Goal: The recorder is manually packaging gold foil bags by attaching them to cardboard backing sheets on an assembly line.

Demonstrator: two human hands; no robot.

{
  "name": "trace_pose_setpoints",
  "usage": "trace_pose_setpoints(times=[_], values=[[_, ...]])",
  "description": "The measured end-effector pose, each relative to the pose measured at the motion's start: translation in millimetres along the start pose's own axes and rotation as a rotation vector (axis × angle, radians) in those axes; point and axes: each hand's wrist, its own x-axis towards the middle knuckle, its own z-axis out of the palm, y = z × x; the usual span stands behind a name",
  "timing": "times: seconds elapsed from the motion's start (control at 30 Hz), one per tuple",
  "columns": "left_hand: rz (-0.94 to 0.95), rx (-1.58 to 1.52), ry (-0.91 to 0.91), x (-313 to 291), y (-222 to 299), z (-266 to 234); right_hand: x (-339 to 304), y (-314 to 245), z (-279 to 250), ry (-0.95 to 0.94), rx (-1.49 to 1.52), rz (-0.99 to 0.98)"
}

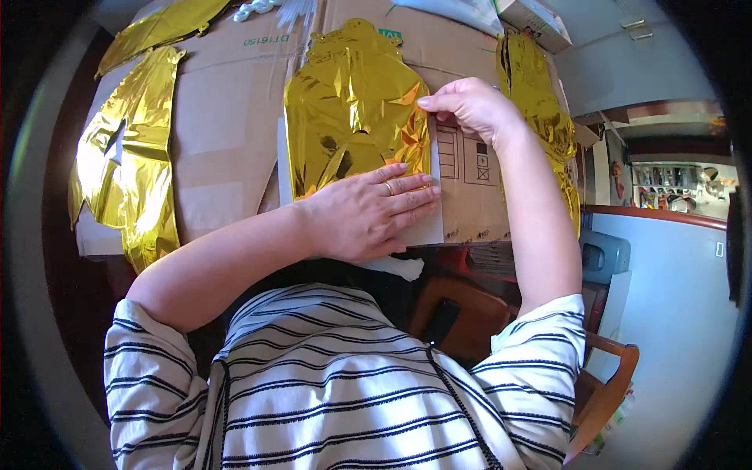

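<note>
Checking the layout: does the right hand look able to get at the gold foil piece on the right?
Likely yes: the right hand is near the right foil piece with nothing visible between, though it may need to release the middle foil, whose edge it seems to pinch.

counting gold on the cardboard [223, 110], here we go: first foil [164, 31] at the far left corner, second foil [149, 106] along the left edge, third foil [356, 102] in the middle, fourth foil [540, 102] by the right edge, and that's four, any layers beneath uncountable! one sheet [425, 228] shows at the near edge. up on the far edge, one cord [256, 8] and one bag [458, 13]; one box [536, 23] at the far right corner. two hands in play, left hand [374, 211] and right hand [474, 110], and one ring [388, 188] between them!
</note>
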Motion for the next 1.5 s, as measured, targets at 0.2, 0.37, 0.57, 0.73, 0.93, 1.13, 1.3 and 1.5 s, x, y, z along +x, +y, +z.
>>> trace_pose_setpoints(times=[0.2,0.37,0.57,0.73,0.93,1.13,1.3,1.5], values=[[-0.001,0.009,-0.007,0.4,0.3,-0.7,4.7,-6.1,-3.3,-0.063,-0.067,0.018],[0.004,-0.002,-0.005,0.6,-0.3,1.2,15.0,-6.6,0.7,-0.064,-0.157,-0.017],[-0.004,-0.004,-0.02,0.1,-0.5,2.3,21.0,1.6,-6.4,-0.167,0.056,0.018],[-0.012,0.003,-0.016,0.4,1.2,1.1,18.5,0.9,-3.6,-0.172,0.12,0.013],[-0.009,0.012,-0.019,1.1,0.5,3.0,21.7,3.9,0.9,-0.128,0.094,0.003],[-0.012,-0.082,0.094,1.8,1.7,-4.6,20.2,2.1,-0.8,-0.114,0.048,0.011],[0.068,-0.066,0.133,0.2,0.0,-2.2,15.5,-4.8,-4.3,-0.141,0.054,0.004],[0.111,-0.091,0.186,0.9,-0.5,2.0,23.5,6.0,0.4,-0.1,0.038,0.005]])
